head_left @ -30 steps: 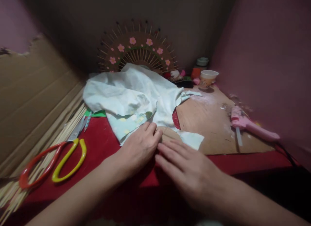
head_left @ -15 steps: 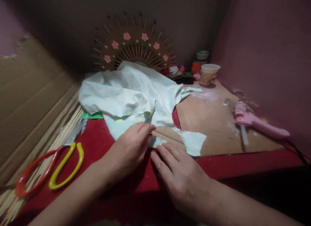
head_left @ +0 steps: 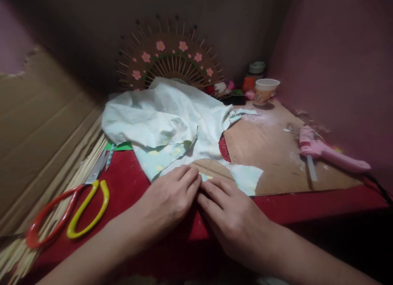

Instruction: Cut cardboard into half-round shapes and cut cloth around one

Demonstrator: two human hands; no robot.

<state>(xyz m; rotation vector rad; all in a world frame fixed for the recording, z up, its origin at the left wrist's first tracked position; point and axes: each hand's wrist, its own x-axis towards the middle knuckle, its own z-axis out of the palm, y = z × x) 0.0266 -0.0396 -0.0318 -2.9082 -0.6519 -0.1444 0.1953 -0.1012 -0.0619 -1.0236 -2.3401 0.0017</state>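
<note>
A crumpled pale green cloth lies across the red table top and onto a brown cardboard sheet. My left hand and my right hand rest side by side at the cloth's near edge. Their fingertips meet and press down on a small flap of the cloth beside a cardboard piece. The fingers of both hands lie together, slightly curled, on the fabric. The fingertips hide what is under them.
Scissors with one red and one yellow handle lie at the left on a bundle of bamboo skewers. A pink glue gun lies at the right. A paper cup and a flowered stick fan stand at the back.
My left hand slid back toward me and right, and my right hand moved up to meet it at the cloth's edge. The view shifted slightly.
</note>
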